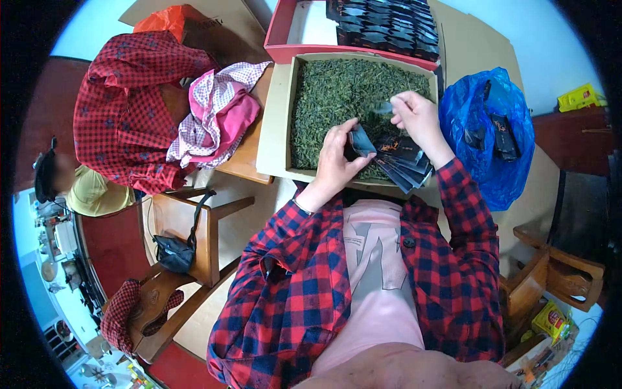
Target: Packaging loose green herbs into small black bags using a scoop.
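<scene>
A shallow cardboard box (289,112) full of dried green leaves, which look like loose tea (335,92), lies before me. My left hand (337,153) holds a small dark foil pouch (362,141) by its edges, its mouth spread, over the near part of the leaves. My right hand (415,114) is raised just beyond it, fingertips pinched on a small, blurred, translucent item (384,108); what it is I cannot tell. Several flat black pouches (401,163) with orange print lie fanned on the leaves at the box's near right corner, below my right wrist.
Behind stands a red box (301,50) with rows of black pouches (388,29). A blue plastic bag (486,180) with black packets is at the right. Checked red cloth (126,97) and a pink-and-white cloth (223,116) lie left. A person (97,192) is at far left, near a wooden chair (214,243).
</scene>
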`<control>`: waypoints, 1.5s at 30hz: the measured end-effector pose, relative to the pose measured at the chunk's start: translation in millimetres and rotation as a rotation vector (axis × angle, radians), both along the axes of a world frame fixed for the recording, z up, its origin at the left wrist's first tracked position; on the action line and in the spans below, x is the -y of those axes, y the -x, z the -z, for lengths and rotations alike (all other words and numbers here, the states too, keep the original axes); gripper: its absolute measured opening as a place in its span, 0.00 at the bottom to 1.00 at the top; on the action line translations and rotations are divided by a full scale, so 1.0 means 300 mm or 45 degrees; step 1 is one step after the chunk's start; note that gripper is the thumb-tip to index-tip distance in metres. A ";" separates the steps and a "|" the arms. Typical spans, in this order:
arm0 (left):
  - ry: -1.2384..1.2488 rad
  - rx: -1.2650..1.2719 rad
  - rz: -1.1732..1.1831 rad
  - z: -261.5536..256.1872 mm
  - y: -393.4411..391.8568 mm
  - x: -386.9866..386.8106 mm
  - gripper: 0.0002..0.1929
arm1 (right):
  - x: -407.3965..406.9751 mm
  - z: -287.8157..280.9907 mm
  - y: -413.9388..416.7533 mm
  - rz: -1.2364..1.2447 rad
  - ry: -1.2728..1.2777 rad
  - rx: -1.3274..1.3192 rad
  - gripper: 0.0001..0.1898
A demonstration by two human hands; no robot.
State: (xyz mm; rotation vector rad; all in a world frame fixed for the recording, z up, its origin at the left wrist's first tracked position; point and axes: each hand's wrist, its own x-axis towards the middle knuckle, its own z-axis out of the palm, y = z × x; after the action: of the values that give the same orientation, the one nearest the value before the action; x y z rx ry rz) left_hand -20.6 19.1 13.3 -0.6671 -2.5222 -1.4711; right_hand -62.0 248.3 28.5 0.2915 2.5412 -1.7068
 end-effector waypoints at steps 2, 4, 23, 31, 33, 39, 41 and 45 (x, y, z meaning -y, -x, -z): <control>0.016 0.019 0.012 0.001 0.001 -0.003 0.41 | -0.011 0.022 0.024 0.101 0.159 -0.099 0.09; 0.006 0.023 0.012 0.009 0.005 0.001 0.42 | -0.004 0.017 0.032 0.104 0.188 -0.134 0.09; 0.007 -0.058 -0.054 0.001 0.009 -0.012 0.42 | -0.054 -0.171 -0.083 0.122 0.443 -0.152 0.13; 0.086 -0.034 -0.103 0.004 0.018 -0.037 0.42 | 0.015 -0.281 -0.220 -0.112 0.194 -0.401 0.11; 0.069 -0.062 -0.100 0.014 0.019 -0.040 0.42 | 0.035 -0.305 -0.236 -0.319 -0.435 -0.759 0.09; 0.026 -0.108 -0.078 0.012 0.021 -0.040 0.41 | 0.054 -0.317 -0.228 -0.623 -0.799 -1.062 0.11; 0.016 -0.144 -0.104 0.017 0.018 -0.026 0.41 | 0.041 -0.320 -0.208 -0.400 -0.564 -0.979 0.10; -0.008 -0.066 -0.122 0.008 0.005 -0.008 0.41 | -0.020 -0.265 -0.129 -0.141 -0.174 -0.519 0.07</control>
State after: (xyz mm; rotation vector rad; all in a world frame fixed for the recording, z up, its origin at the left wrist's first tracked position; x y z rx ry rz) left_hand -22.1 21.6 10.9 -0.5676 -2.4728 -1.4105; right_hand -23.2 254.2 108.1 -0.2119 2.8937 -1.7002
